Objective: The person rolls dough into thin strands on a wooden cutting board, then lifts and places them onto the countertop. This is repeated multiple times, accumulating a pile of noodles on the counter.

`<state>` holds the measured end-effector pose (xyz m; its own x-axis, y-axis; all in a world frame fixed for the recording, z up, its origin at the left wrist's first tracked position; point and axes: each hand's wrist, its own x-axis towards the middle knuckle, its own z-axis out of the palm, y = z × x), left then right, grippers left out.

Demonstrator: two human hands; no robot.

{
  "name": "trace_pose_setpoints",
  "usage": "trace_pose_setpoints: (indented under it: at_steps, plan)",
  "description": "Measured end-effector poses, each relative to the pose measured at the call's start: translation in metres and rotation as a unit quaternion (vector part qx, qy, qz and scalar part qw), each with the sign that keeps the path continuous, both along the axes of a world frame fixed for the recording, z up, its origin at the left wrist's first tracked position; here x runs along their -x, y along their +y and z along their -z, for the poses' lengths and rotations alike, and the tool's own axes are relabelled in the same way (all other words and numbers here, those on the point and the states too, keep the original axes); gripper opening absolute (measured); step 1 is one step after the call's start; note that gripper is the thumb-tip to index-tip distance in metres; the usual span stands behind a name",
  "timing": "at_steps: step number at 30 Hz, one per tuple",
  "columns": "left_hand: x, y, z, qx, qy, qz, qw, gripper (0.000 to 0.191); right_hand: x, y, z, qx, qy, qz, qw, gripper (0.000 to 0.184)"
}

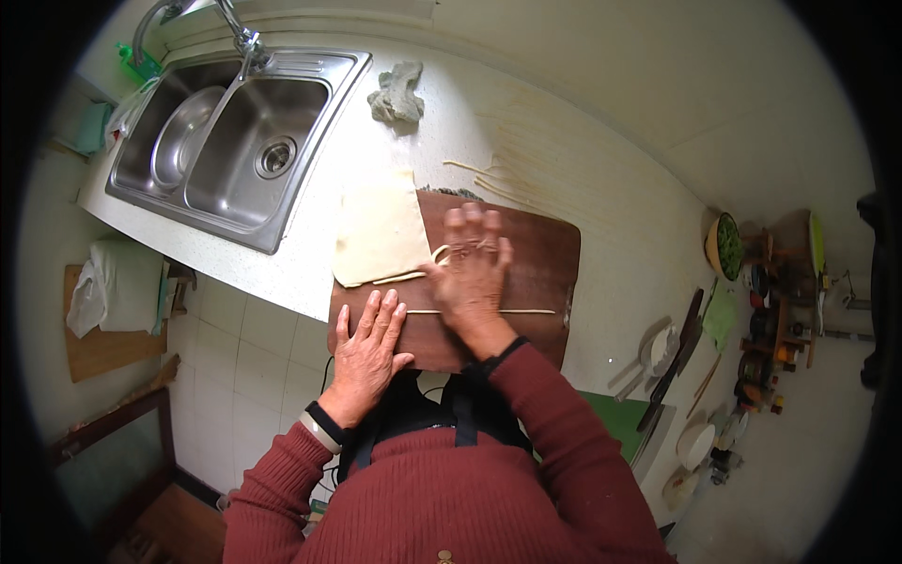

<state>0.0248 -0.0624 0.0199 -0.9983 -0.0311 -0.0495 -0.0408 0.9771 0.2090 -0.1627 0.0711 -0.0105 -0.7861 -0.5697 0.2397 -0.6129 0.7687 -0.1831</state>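
Note:
A reddish-brown wooden board [539, 257] lies at the counter's front edge. On its upper left rests a folded sheet of pale dough [380, 229], which extends past the board's left side. One thin strand of dough [528, 311] runs straight across the board. My left hand [370, 349] lies flat on the board, palm down, its fingers apart near the strand's left end. My right hand [471, 278], blurred and with spread fingers, is over the board just right of the dough sheet; its palm side is hidden. A small dough loop [441, 254] shows beside its thumb.
A steel double sink [264, 151] is at the upper left, with a grey cloth [398, 93] right of it. Loose dough strands [468, 167] lie behind the board. To the right are a knife [662, 388], a strainer [659, 352], a green board [616, 423] and a bowl of greens [726, 245].

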Motion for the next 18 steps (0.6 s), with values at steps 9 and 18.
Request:
trace_pose_setpoints:
  at_steps: [9,18]
  plan:
    - [-0.019,-0.003,-0.01,0.018,-0.025,0.001,1.0,0.085,-0.048,0.004,0.008,0.015,-0.077,-0.052,0.996,0.095]
    - [0.012,0.006,-0.014,-0.006,0.005,0.046,0.999,0.086,0.028,0.081,-0.026,0.036,0.011,0.075,0.996,0.093]
